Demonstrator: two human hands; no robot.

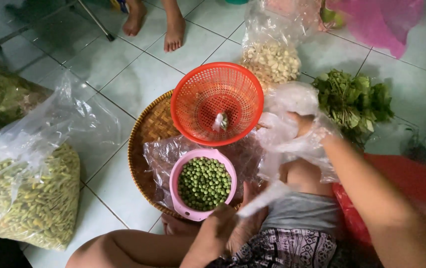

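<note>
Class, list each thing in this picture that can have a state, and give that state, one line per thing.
Pink bowl: full of green peas.
Red basket: tilted, nearly empty.
Woven tray: bears bowl and basket.
Clear bag: open, over right hand.
Left hand: grips the bag's edge.
Pod sack: open, full.
Garlic bag: open.

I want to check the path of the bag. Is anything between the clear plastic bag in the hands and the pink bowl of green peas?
Nothing visible: the clear plastic bag is right beside the pink plastic bowl of green peas, with only crinkled plastic sheet beneath.
</note>
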